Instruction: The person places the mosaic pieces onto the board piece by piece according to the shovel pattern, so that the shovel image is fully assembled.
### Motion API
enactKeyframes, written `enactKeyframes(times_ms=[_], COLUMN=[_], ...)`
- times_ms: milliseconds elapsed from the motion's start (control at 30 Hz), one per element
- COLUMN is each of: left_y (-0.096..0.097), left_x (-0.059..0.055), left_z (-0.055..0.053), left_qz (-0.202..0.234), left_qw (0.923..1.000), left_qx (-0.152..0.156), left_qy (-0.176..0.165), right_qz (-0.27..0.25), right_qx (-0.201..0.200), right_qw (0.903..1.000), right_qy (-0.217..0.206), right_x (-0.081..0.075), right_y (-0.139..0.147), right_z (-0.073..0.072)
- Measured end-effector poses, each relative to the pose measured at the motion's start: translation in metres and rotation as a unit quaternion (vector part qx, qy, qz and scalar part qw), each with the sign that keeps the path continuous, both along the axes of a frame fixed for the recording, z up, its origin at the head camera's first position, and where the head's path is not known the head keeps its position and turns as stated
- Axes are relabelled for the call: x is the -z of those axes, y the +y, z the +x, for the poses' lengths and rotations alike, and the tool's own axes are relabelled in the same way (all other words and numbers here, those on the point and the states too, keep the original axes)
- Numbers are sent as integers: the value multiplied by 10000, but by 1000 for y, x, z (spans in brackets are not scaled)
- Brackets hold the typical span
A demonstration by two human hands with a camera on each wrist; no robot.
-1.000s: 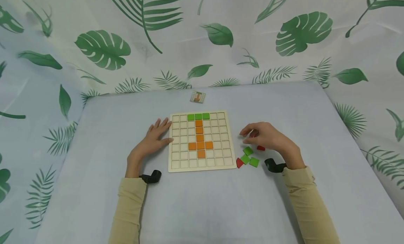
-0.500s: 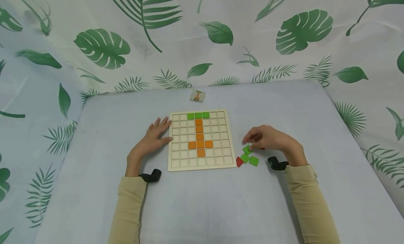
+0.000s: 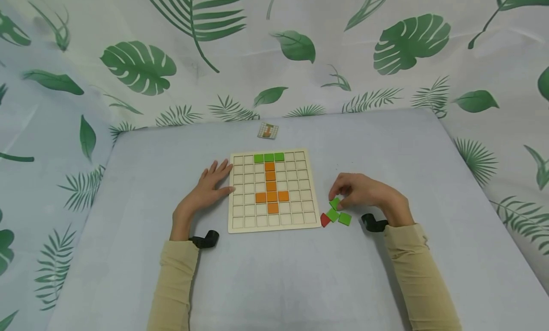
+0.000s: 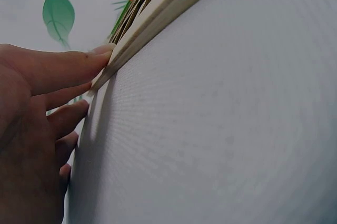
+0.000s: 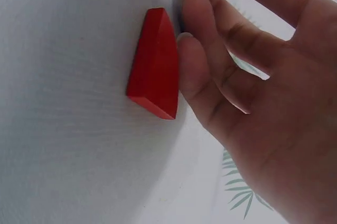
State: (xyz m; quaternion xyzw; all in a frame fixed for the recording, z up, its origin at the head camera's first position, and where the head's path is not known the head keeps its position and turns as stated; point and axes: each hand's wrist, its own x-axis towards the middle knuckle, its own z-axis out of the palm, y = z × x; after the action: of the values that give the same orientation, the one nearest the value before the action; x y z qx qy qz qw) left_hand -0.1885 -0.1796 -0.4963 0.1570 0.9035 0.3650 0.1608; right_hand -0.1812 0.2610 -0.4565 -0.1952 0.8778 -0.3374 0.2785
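A square wooden grid board point(image 3: 237, 224) lies on the table with green tiles point(image 3: 269, 157) in its top row and orange tiles point(image 3: 271, 186) forming a cross-like column. My left hand point(image 3: 207, 187) rests at the board's left edge, fingers spread; in the left wrist view its thumb point(image 4: 79, 69) touches the board's edge point(image 4: 152, 21). Right of the board, my right hand point(image 3: 360, 190) has its thumb and index finger on either side of a loose green tile point(image 3: 335, 204), pinching it. A red piece with a curved side point(image 5: 155, 69) lies beside its other fingers in the right wrist view.
Two more green tiles point(image 3: 345, 219) and a red piece point(image 3: 325, 220) lie by the board's lower right corner. A small pattern card point(image 3: 268, 131) sits behind the board. Leaf-print cloth point(image 3: 240, 45) hangs around the table's far side.
My right hand has come down and toward me from above the red piece to the nearest green tile, its fingers closing around it. The left hand stays at the board's edge.
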Motion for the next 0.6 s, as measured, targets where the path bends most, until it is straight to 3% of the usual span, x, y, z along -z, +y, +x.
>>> enactKeyframes(times_ms=[300,600], left_y=[1,1], left_x=[0,-1], left_z=[0,0], left_qz=[10,-2], left_qw=[10000,10000], left_qx=[-24,-11], left_qy=[-40,-29], right_qz=[78,35], right_qx=[210,-100], right_qw=[9997,9999], right_qy=[4,5], right_x=[1,-3], right_y=[-1,-2], right_z=[1,4])
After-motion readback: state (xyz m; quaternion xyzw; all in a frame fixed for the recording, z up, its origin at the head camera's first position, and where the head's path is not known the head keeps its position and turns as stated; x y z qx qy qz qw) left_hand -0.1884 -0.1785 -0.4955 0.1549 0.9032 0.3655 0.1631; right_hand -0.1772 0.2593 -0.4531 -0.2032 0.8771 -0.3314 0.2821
